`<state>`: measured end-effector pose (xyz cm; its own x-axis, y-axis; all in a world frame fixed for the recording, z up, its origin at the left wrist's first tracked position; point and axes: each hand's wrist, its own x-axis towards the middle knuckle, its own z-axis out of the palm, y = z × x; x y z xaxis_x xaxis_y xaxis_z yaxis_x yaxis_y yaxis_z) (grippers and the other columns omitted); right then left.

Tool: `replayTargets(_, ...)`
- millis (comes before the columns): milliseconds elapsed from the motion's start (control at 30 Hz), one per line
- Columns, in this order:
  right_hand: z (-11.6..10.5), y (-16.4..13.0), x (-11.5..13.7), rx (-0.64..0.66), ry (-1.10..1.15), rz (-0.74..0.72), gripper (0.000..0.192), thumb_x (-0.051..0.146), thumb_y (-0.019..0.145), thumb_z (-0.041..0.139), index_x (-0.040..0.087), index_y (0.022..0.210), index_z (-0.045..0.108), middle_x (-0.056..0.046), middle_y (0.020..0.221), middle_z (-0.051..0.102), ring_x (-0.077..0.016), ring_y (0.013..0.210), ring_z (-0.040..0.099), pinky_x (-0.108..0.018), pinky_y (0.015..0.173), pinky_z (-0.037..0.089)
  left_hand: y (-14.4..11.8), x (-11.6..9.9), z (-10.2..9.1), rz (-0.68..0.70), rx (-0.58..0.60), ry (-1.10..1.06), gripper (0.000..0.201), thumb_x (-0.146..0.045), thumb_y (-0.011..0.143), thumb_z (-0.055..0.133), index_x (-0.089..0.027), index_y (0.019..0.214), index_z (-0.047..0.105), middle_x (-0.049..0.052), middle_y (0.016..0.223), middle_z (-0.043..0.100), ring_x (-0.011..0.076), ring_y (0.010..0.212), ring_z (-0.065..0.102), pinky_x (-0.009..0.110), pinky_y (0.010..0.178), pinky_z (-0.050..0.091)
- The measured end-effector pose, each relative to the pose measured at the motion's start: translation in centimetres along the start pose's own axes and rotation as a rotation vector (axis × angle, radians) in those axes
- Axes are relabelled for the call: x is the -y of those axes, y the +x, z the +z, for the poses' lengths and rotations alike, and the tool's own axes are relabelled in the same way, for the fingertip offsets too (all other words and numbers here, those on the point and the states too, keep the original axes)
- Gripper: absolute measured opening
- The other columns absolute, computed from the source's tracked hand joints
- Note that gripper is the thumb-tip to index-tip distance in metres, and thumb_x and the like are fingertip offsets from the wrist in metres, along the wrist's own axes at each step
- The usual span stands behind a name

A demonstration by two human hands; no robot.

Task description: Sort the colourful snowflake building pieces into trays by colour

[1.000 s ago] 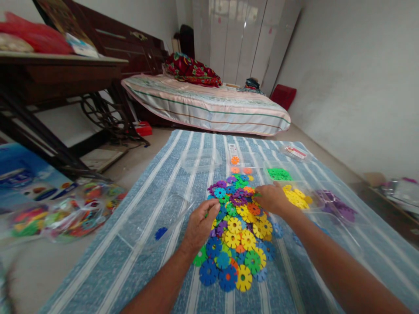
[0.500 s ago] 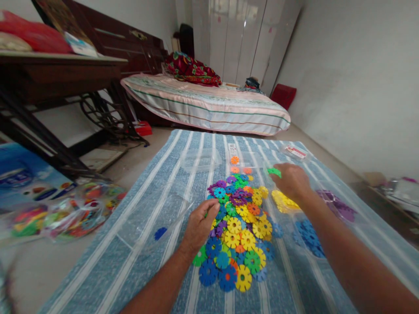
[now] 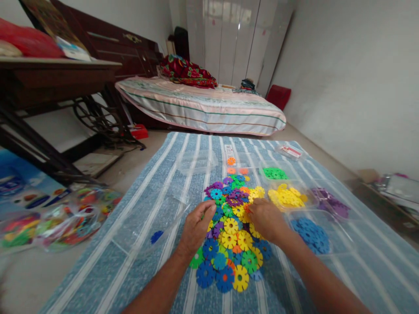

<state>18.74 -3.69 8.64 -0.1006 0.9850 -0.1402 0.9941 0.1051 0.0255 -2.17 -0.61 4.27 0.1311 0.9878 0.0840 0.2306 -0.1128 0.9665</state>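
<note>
A heap of flat, colourful snowflake discs (image 3: 233, 237) lies on a blue striped mat (image 3: 131, 261). My left hand (image 3: 196, 226) rests on the heap's left edge with its fingers curled down; what they hold is hidden. My right hand (image 3: 266, 218) lies palm down on the heap's right side, fingertips touching discs near an orange one, with nothing lifted. Beyond it stand clear trays of sorted discs: green (image 3: 275, 173), yellow (image 3: 288, 197), blue (image 3: 310, 229), purple (image 3: 329, 204) and a few orange (image 3: 234, 170).
A clear tray on the left holds one blue disc (image 3: 156, 237). Bags of more discs (image 3: 65, 218) lie on the floor at the left. A dark wooden table (image 3: 59, 74) stands at the far left, and a mattress (image 3: 203, 104) lies behind the mat.
My right hand carried a green disc to the green tray, let it go, and came back to the heap. My left hand stayed on the heap's left edge.
</note>
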Motion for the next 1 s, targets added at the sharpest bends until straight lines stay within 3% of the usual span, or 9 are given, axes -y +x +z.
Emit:
replayTargets(667,0.6,-1.6,0.2,-0.104,0.086,-0.052,0.023,0.023,0.089,0.042,0.018,0.084,0.064,-0.007,0.091,0.066,-0.0196,0.089,0.058,-0.030,0.081,0.034,0.0,-0.4,-0.1,0.003,-0.006,-0.007,0.039,-0.048,0.079,0.056,-0.018,0.101,0.068,0.005,0.104,0.070,0.0229,0.101,0.061,0.035,0.096,0.042)
replayTargets(767,0.5,-1.8,0.1,-0.118,0.154,-0.047,0.017,0.020,0.085,0.047,0.019,0.090,0.063,-0.006,0.095,0.067,-0.0191,0.092,0.058,-0.028,0.082,0.035,0.0,-0.4,-0.1,0.000,-0.012,-0.004,0.039,-0.048,0.079,0.056,-0.018,0.100,0.068,0.005,0.102,0.071,0.0230,0.101,0.061,0.035,0.096,0.043)
replayTargets(1000,1.0,-2.2,-0.3,-0.164,0.284,-0.049,0.030,0.017,0.079,0.051,0.020,0.107,0.061,-0.006,0.104,0.066,-0.0204,0.098,0.058,-0.029,0.088,0.037,0.0,-0.2,0.0,0.010,-0.011,-0.004,0.038,-0.048,0.079,0.056,-0.019,0.100,0.068,0.004,0.103,0.071,0.0224,0.100,0.061,0.035,0.095,0.043)
